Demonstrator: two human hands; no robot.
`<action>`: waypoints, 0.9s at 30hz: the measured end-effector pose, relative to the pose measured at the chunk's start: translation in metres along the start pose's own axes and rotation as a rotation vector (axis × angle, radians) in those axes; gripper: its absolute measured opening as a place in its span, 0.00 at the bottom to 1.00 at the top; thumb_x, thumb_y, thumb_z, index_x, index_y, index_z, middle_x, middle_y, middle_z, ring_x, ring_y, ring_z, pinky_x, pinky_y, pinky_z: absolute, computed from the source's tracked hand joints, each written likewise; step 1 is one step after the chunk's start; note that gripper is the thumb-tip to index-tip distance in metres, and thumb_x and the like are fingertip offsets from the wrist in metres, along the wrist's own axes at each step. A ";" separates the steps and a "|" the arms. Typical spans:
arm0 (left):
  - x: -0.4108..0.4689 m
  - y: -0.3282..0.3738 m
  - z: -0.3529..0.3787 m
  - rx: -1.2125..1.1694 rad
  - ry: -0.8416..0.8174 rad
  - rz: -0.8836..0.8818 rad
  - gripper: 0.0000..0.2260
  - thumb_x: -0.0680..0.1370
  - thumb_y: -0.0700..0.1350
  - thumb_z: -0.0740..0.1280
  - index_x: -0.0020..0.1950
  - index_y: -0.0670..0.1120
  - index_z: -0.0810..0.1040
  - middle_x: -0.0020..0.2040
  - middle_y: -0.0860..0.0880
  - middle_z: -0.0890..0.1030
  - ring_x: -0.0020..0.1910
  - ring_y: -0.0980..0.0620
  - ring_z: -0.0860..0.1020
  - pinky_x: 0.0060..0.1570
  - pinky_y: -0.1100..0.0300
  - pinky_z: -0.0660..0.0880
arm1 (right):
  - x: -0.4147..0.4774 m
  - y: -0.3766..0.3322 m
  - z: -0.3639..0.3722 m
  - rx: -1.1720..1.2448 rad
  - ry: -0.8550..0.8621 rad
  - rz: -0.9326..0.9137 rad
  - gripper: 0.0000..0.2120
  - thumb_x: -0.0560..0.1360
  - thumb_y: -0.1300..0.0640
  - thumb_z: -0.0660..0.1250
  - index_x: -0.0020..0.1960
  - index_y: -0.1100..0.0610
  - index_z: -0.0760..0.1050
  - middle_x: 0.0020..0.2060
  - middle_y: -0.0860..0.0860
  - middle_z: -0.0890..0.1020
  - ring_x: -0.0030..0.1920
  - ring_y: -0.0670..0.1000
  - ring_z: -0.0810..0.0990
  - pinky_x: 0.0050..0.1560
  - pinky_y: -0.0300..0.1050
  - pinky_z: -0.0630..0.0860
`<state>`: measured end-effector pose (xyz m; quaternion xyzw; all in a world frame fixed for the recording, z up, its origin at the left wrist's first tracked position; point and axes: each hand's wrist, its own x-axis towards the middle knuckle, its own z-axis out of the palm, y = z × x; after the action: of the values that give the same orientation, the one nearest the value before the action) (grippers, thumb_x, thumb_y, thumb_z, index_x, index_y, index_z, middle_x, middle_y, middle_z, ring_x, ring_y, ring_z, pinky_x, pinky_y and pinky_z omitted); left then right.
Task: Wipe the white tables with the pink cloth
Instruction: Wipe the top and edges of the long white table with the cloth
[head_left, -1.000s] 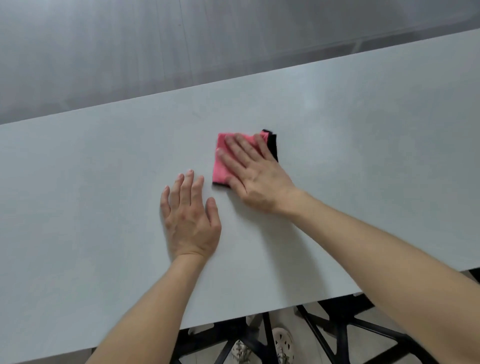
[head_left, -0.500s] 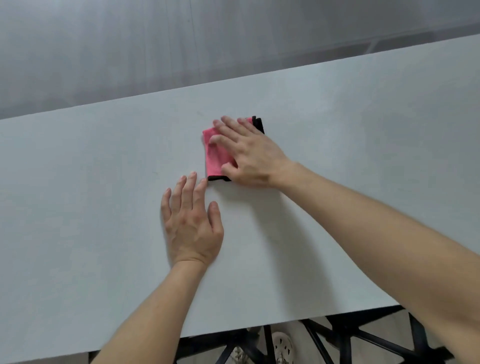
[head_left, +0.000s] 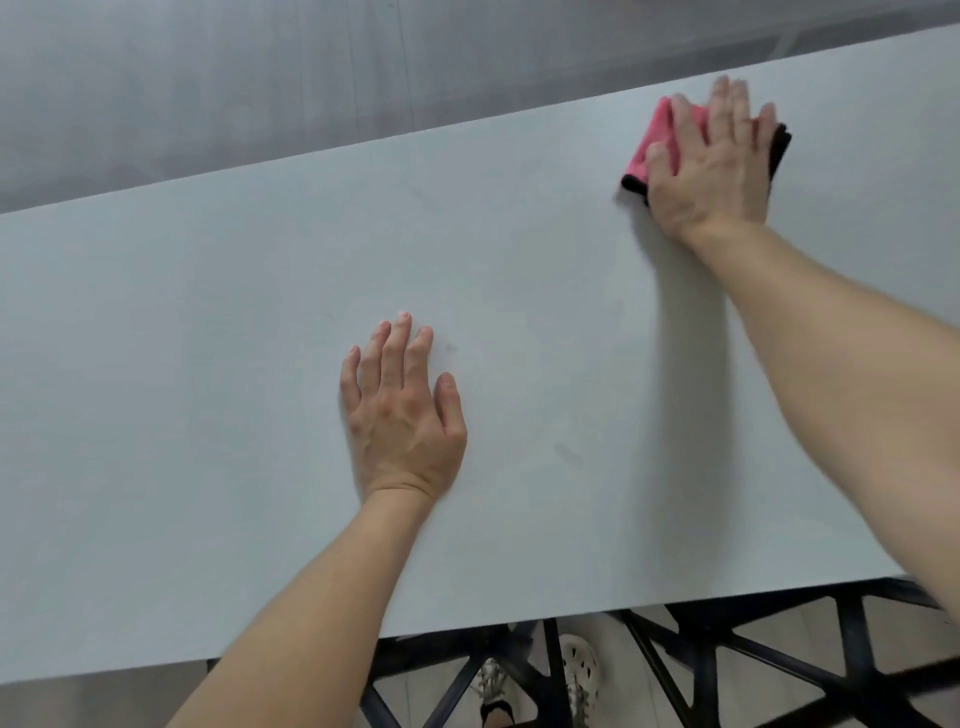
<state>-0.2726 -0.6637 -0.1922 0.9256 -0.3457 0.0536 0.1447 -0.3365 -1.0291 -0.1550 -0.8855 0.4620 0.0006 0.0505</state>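
Your right hand (head_left: 711, 161) lies flat, fingers straight, pressing the pink cloth (head_left: 655, 136) near the white table (head_left: 208, 322)'s far edge, probably for even pressure. Your left hand (head_left: 402, 410) rests open-palmed mid-table, likely bracing your reach.

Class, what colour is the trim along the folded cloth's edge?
Black, edging the pink folded cloth under the right hand; head view.

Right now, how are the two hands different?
The left hand lies on the bare white table; the right hand presses on the pink cloth. The left hand is nearer the person; the right hand reaches out to the table's far edge. The left hand looks sharp; the right hand looks blurred. Both are palm down with straight fingers.
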 end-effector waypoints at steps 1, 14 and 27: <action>0.000 0.000 0.000 0.003 -0.004 -0.001 0.23 0.83 0.51 0.60 0.78 0.46 0.73 0.81 0.47 0.70 0.82 0.43 0.65 0.82 0.39 0.57 | -0.012 -0.018 0.006 0.026 0.017 -0.026 0.38 0.81 0.37 0.42 0.88 0.51 0.55 0.87 0.61 0.52 0.88 0.59 0.46 0.86 0.65 0.40; 0.003 0.002 -0.001 -0.028 -0.047 -0.009 0.23 0.84 0.52 0.60 0.79 0.47 0.72 0.82 0.48 0.69 0.83 0.46 0.62 0.83 0.42 0.54 | -0.136 0.001 0.022 0.103 0.097 -0.395 0.30 0.86 0.39 0.54 0.85 0.51 0.66 0.88 0.56 0.52 0.88 0.57 0.48 0.87 0.60 0.41; -0.086 -0.144 -0.125 -0.286 -0.081 -0.194 0.16 0.81 0.37 0.62 0.66 0.49 0.80 0.64 0.49 0.81 0.67 0.47 0.74 0.71 0.44 0.72 | -0.316 -0.292 0.053 0.097 -0.111 -0.680 0.35 0.84 0.39 0.40 0.88 0.49 0.55 0.88 0.51 0.52 0.88 0.55 0.45 0.85 0.61 0.37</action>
<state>-0.2433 -0.4686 -0.1236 0.9261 -0.2642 -0.0475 0.2652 -0.2765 -0.6001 -0.1662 -0.9839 0.1367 0.0101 0.1148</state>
